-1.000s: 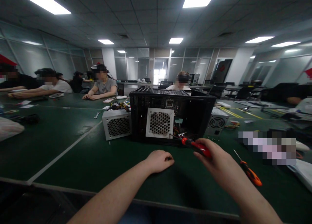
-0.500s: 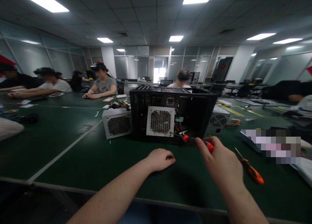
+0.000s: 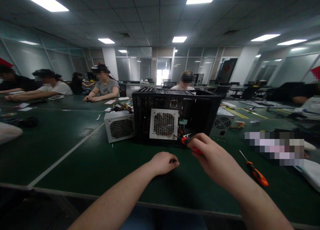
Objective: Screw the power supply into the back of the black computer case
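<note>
My right hand [image 3: 207, 150] is wrapped around a red and black screwdriver [image 3: 185, 141]. The screwdriver's shaft points left, its tip at the lower right corner of a grey power supply unit [image 3: 164, 123] with a honeycomb grille. That unit sits inside the open side of a black computer case [image 3: 197, 113], which stands on the green table [image 3: 100, 176]. My left hand [image 3: 163, 163] rests on the table in front of the case, fingers curled; whatever may be inside them is hidden.
A second power supply [image 3: 121, 127] with cables stands left of the case, a third [image 3: 222, 123] behind its right end. An orange and black screwdriver [image 3: 257, 173] lies at the right. A small wrench [image 3: 98, 117] lies at the left. Several people sit around the table.
My right hand has shifted forward and left along the screwdriver, its grip turned and covering more of the handle. My left hand stays where it was.
</note>
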The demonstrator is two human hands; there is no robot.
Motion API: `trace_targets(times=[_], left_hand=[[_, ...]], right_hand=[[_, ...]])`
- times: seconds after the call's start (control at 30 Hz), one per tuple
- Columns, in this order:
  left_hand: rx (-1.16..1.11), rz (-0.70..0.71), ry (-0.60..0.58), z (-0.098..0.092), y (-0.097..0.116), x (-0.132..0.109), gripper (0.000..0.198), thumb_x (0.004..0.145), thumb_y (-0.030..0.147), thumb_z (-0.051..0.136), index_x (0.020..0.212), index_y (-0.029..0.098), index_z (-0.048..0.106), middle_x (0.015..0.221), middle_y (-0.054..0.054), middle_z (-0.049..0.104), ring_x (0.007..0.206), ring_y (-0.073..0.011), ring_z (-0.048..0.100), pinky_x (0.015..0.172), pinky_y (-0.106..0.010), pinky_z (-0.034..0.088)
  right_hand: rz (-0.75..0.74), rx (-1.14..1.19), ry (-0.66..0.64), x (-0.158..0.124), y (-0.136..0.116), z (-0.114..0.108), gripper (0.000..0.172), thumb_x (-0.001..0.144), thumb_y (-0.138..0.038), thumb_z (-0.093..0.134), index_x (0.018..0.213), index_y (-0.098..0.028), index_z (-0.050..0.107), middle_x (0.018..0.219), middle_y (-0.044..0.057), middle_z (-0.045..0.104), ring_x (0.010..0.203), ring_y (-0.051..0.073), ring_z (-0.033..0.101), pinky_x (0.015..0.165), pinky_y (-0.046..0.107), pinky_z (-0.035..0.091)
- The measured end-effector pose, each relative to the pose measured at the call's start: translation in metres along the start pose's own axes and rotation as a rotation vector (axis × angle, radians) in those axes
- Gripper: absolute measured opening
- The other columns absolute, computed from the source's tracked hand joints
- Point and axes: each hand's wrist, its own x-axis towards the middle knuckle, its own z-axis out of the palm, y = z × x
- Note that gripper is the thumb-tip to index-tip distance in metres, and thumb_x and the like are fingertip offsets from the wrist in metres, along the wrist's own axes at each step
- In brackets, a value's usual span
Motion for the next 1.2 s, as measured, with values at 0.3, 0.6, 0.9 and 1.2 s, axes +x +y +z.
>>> trace_targets(times=[0.3,0.6,0.9,1.2], left_hand=[[-0.007,0.009,-0.022,-0.005,0.004,-0.001,0.038,0.084,0.045,0.042,0.101,0.022,0.067,0.096,-0.004,0.069,0.085,-0.0190,0.062,0.073,-0.028,0.045],[0.022,0.007,-0.041,-0.006,0.005,0.000,0.038,0.084,0.045,0.042,0.103,0.022,0.066,0.091,-0.004,0.069,0.083,-0.0193,0.062,0.070,-0.028,0.045],[0.031,0.008,-0.034,-0.004,0.003,0.000,0.039,0.085,0.048,0.041,0.104,0.023,0.065,0.092,-0.004,0.068,0.085,-0.0192,0.061,0.072,-0.029,0.044],[0.025,-0.019,-0.058,-0.009,0.008,-0.002,0.039,0.084,0.046,0.043,0.105,0.023,0.065,0.090,-0.004,0.068,0.083,-0.0183,0.061,0.071,-0.027,0.044]], right_hand=[[0.293,-0.072,0.389,-0.007,0.005,0.027,0.029,0.089,-0.039,0.038,0.106,-0.019,0.050,0.093,0.010,0.061,0.074,0.023,0.064,0.058,0.034,0.050],[0.060,0.026,0.308,-0.019,0.013,0.024,0.017,0.084,-0.023,0.046,0.101,-0.021,0.049,0.107,0.012,0.048,0.098,0.024,0.056,0.078,0.038,0.050],[-0.042,0.064,0.148,-0.020,0.016,0.009,0.024,0.077,-0.010,0.044,0.089,-0.024,0.059,0.103,0.008,0.059,0.092,0.020,0.060,0.073,0.032,0.052],[-0.032,0.049,0.227,-0.021,0.025,0.005,0.024,0.081,-0.022,0.047,0.097,-0.024,0.065,0.103,0.005,0.067,0.089,0.020,0.066,0.073,0.032,0.055]])
